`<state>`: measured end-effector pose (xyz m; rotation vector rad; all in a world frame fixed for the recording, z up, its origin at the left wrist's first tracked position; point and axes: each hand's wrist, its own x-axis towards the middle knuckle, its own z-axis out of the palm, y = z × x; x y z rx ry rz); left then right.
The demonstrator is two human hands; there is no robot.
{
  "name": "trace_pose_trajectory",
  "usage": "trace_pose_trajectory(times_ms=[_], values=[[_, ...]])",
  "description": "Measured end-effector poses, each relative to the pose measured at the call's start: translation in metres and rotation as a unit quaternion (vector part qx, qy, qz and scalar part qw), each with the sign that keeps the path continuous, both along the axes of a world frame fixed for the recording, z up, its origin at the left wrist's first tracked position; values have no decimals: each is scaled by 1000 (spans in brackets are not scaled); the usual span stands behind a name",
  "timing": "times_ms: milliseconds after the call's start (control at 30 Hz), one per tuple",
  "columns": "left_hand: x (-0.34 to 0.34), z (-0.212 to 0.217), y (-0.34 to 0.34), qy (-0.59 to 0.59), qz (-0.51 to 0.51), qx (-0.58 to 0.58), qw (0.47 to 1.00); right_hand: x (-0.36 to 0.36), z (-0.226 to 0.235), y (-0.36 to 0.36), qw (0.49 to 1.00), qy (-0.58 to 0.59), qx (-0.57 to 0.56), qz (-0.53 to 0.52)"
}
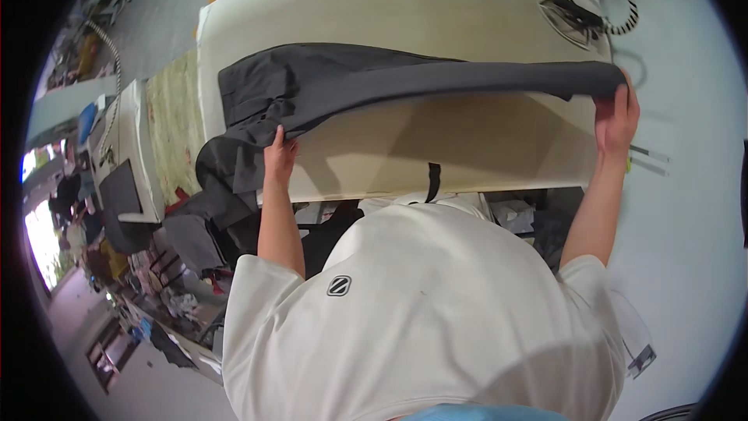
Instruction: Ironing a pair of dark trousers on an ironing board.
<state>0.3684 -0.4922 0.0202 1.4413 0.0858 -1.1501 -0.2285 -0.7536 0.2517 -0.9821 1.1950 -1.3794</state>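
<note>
One pair of rumpled, tapering grey trousers in the pinch of left hand and right hand.

The left hand and right hand grip dark grey trousers stretched across a cream-covered table, with an iron near its far right corner.

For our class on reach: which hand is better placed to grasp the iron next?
Probably the right hand: it holds the grey trousers but is nearer the iron; the left hand is farther off.
</note>
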Motion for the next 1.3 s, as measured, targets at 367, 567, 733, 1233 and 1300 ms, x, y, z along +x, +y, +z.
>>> trace_pose_trajectory(times_ms=[367,567,733,1233,1300], values=[[-5,-10,-5,50,-83,85,992,-123,-202,166,837,133,529,39],[36,41,-63,-21,-33,-38,999,-50,-72,-58,966,64,244,52],[89,117,-47,-24,48,-290,955,78,124,-128,994,74,17,75],[-93,17,-26,-132,-334,155,920,-247,-224,20,755,641,114,78],[-92,6,-26,-148,-356,245,890,-229,-249,54,756,629,163,81]])
